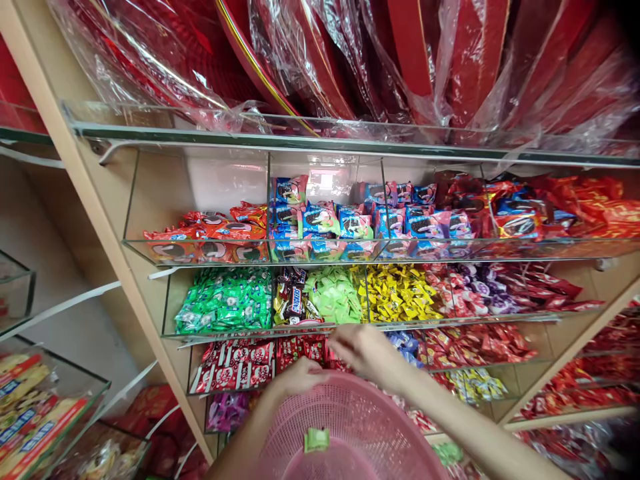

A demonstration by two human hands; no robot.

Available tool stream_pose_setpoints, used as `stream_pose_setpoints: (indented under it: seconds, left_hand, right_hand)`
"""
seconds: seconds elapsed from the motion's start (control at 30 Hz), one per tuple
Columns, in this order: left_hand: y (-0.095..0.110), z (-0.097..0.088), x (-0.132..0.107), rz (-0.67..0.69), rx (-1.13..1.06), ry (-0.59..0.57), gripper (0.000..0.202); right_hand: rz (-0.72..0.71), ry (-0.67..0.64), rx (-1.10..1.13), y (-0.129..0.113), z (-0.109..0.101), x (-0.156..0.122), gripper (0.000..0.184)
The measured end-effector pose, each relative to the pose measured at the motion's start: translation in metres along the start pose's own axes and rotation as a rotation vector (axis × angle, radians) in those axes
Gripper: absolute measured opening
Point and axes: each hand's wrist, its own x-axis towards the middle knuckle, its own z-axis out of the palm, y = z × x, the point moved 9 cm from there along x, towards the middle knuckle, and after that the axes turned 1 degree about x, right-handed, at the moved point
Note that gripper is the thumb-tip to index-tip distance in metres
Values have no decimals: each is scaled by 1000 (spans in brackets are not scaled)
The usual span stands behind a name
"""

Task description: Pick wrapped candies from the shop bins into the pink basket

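Observation:
A pink plastic basket (pixel 365 427) fills the bottom middle, with one small green sweet (pixel 317 439) lying in it. My left hand (pixel 299 377) grips the basket's far rim, fingers curled over it. My right hand (pixel 365 350) reaches over the basket to the glass shelf's front edge, fingers bent in a pinch near the red KitKat packs (pixel 300 348). What the fingers hold is hidden. Just above that hand lie light green sweets (pixel 334 293) and Snickers bars (pixel 291 300).
Glass shelf compartments hold green sweets (pixel 225 300), yellow sweets (pixel 397 291), purple and red sweets (pixel 495 287) and blue Oreo packs (pixel 350 223). Red goods in clear plastic (pixel 350 60) sit on the top shelf. A wooden upright (pixel 95 200) borders the left. Another glass case (pixel 45 413) stands lower left.

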Motion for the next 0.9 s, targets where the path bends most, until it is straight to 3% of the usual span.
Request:
stream_pose_setpoints:
  seconds: [0.07,0.13,0.3,0.6,0.9]
  left_hand:
    - [-1,-3,-3,10,61,16,45]
    - [-1,-2,-6,27,87,6,46]
    - [5,-7,-15,46,82,16,46]
    - [19,-26,-24,70,65,64,45]
    - [9,-25,-18,54,58,59,49]
  right_hand:
    - [127,138,-127,17,-36,24,31]
    - [268,190,-263,35,-49,48,31]
    - [479,117,-436,59,-30,81,47]
    - [449,131,-359,63,-14,83,37]
    - [441,131,-202,80,-10,88,15]
